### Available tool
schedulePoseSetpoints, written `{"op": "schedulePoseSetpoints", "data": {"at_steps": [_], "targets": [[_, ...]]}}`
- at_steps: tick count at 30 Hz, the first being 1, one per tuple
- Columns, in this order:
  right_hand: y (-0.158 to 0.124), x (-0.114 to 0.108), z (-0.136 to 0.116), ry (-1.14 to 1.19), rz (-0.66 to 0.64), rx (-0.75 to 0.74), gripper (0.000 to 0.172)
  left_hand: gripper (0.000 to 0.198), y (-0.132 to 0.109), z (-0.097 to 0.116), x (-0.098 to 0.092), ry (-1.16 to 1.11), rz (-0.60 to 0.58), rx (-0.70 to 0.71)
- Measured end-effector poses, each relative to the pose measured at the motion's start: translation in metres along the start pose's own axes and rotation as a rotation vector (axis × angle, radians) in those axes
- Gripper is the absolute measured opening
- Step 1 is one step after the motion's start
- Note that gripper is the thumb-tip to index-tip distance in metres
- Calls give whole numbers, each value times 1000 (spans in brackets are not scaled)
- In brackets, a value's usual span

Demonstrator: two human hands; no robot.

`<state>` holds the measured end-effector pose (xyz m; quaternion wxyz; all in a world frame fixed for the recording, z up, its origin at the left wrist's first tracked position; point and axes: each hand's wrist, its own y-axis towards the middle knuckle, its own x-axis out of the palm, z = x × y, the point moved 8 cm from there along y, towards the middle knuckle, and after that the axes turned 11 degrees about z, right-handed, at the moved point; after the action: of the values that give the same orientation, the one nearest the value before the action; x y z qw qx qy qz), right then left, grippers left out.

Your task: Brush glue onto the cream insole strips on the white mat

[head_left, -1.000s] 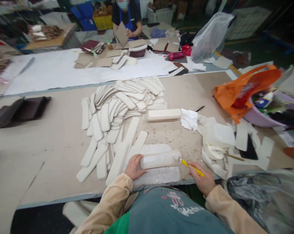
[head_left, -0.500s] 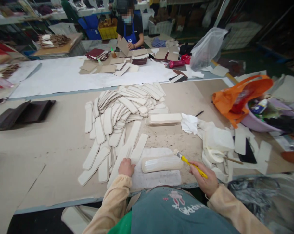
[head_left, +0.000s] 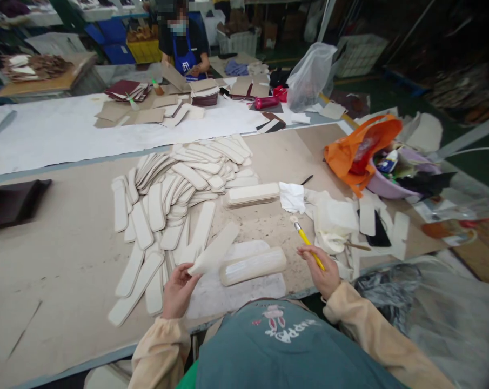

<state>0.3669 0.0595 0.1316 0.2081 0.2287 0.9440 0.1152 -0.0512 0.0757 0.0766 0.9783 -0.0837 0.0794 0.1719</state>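
Dark teal cloth apron [head_left: 264,351] shows white lettering [head_left: 293,330], "APP" legible (letters either side unclear); bright blue cloth apron [head_left: 182,52] bears white emblem [head_left: 186,66], unreadable.

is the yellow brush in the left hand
No, the right hand holds the yellow brush, while the left hand grips a cream strip.

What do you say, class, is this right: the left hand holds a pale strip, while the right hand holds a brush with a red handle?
The handle is yellow, not red, as the head view shows. The left hand holds a pale strip, and the right hand holds the brush.
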Motion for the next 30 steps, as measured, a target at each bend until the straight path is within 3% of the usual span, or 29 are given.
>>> {"op": "schedulePoseSetpoints", "data": {"at_steps": [4, 7, 12, 17, 19, 23, 30], "targets": [[0, 11, 12, 79, -23, 72, 16, 34, -23, 40, 24, -98, -163, -39], [-8, 17, 26, 119, -91, 156, 17, 33, -46, 47, 52, -138, -272, -103], [-30, 11, 39, 90, -226, 228, 23, 40, -78, 18, 88, -268, -359, -264], [-54, 4, 49, 18, -301, 303, 29, 47, -97, -10, 100, -319, -388, -417], [-56, 4, 54, 19, -284, 304, 31, 46, -99, -19, 100, -251, -364, -442], [-45, 8, 60, -7, -205, 251, 33, 35, -89, -43, 85, 46, -137, -459], [-16, 58, 58, -194, -304, 59, 22, 29, -66, -71, 73, 292, 47, -423]]}}
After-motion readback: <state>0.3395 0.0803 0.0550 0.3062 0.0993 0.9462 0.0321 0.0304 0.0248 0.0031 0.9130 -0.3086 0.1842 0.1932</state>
